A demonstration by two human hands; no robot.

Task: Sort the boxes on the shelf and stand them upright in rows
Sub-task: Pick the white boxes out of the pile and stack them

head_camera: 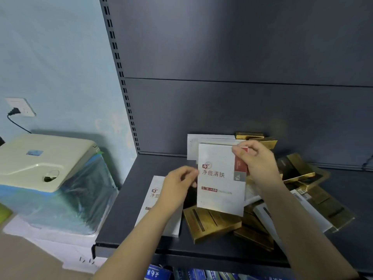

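The right hand (252, 158) pinches the white box (220, 190) by its top corner; the left hand (178, 185) grips its side, fingers curled, probably steadying it upright.

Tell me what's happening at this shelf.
A person holds a white box upright above the shelf. The left hand grips its left edge and the right hand pinches its top right corner. Behind it, standing white boxes lean at the back panel. A flat white box lies to the left, and gold boxes lie jumbled to the right, not yet sorted.
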